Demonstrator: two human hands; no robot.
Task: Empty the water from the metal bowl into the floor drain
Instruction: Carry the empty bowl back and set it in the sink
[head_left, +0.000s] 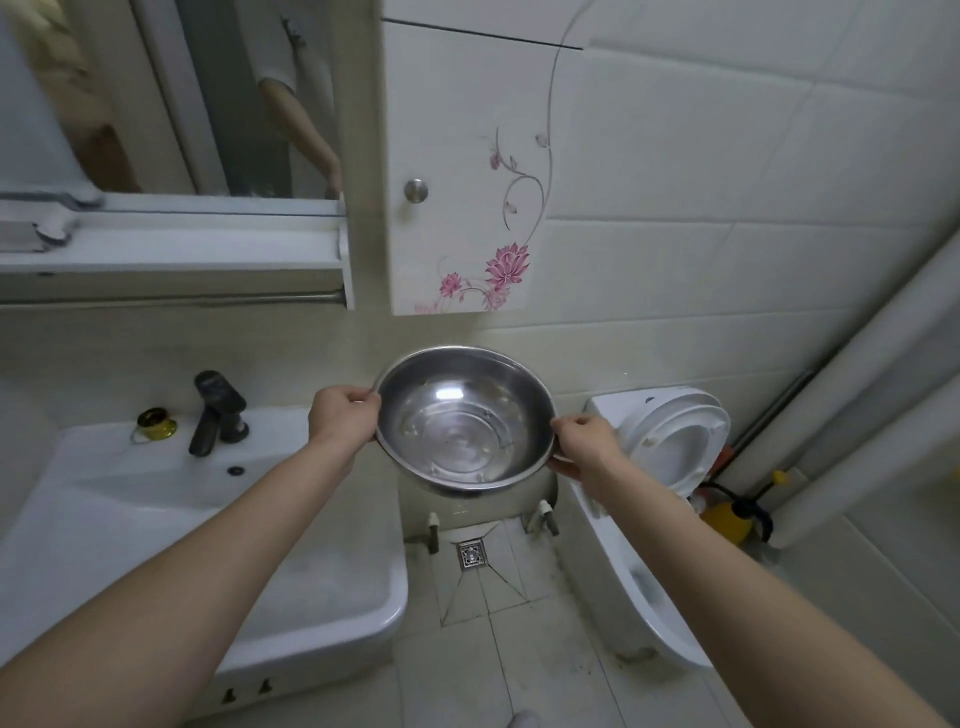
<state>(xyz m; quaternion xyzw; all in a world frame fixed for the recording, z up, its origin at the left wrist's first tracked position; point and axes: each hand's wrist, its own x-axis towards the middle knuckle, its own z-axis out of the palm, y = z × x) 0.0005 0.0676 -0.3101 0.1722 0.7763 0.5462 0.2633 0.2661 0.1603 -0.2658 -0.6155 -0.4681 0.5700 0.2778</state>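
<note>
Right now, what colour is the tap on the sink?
Black. The tap shows best in the head view, at the left.

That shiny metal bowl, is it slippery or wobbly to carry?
Probably stiff: the metal bowl looks round though the left hand and right hand grip only its rim. Likely slippery, being polished. The shallow water seemingly inside could slosh.

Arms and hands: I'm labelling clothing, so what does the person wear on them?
Nothing that shows. Both forearms are bare, with no sleeves in frame; the left hand and right hand carry no gloves, watch or bracelet. Rings cannot be told.
</note>
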